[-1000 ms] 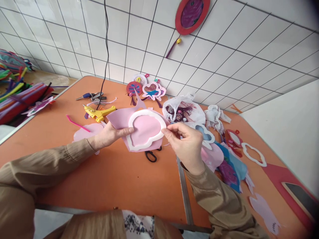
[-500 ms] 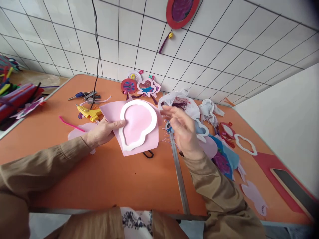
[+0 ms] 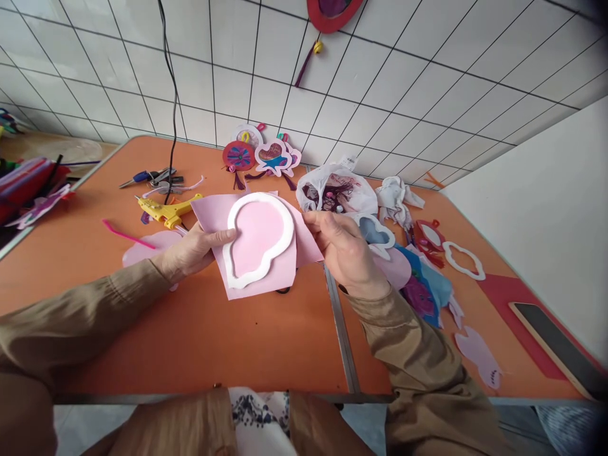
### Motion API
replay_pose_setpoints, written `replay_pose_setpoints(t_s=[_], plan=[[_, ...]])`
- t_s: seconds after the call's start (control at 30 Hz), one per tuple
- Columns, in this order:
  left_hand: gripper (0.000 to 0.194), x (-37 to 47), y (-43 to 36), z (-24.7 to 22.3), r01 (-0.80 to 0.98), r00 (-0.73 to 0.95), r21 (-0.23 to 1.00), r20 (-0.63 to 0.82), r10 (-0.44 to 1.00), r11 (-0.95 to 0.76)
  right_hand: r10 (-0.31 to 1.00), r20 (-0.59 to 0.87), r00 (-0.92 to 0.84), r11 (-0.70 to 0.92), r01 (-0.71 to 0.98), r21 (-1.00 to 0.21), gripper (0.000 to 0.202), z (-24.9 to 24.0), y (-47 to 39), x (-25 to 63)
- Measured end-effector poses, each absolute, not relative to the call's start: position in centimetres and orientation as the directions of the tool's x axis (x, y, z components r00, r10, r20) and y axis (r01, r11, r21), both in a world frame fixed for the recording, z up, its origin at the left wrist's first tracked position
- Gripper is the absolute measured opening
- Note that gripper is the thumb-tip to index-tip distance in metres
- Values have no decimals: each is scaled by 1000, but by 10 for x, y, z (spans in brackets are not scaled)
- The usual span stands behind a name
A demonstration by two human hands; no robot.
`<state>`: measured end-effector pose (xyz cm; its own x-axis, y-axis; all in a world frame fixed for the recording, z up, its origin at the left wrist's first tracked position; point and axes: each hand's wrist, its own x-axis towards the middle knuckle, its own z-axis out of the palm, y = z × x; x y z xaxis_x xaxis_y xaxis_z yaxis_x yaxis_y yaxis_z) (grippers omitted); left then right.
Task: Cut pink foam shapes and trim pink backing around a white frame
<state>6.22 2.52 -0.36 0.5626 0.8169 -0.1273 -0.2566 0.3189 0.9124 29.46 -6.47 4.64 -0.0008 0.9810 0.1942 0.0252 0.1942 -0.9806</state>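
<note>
My left hand [image 3: 192, 250] is closed on the left side of a pink craft sheet [image 3: 259, 237], its thumb pressed over the edge of a white curvy frame [image 3: 285, 244]. The frame lies flat on the sheet's upper face, and pink shows through its opening. At the sheet's right side, a flap sticks out toward my right hand [image 3: 349, 250], whose fingers are closed at its edge. Both hands hold the work above the orange table [image 3: 199, 342]. Whether the sheet is felt or foam I cannot tell.
A yellow glue gun [image 3: 166, 210] and keys [image 3: 164, 177] lie at left. Finished ornaments [image 3: 239, 155] stand by the tiled wall. To the right are a plastic bag [image 3: 361, 190], a blue-backed white frame [image 3: 375, 231], another white frame [image 3: 464, 259] and a phone [image 3: 560, 345].
My right hand has gone from spread fingers beside the sheet to gripping its right edge, where a flap now sticks out. The view has shifted slightly.
</note>
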Motion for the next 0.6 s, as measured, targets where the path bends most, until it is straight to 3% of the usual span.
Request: replay_pose_setpoints(t_s=[0.13, 0.33, 0.6], plan=[[68, 63, 25, -4, -245, 557, 914, -139, 819, 322, 982, 183, 38, 182, 37, -983, 47, 44, -65, 296], [69, 65, 26, -7, -268, 556, 916, -105, 825, 297, 987, 164, 1, 163, -26, -986, 25, 43, -65, 291], [48, 71, 26, -8, -258, 553, 912, -131, 823, 319, 973, -14, 232, 1, -63, -998, 24, 28, -47, 293]])
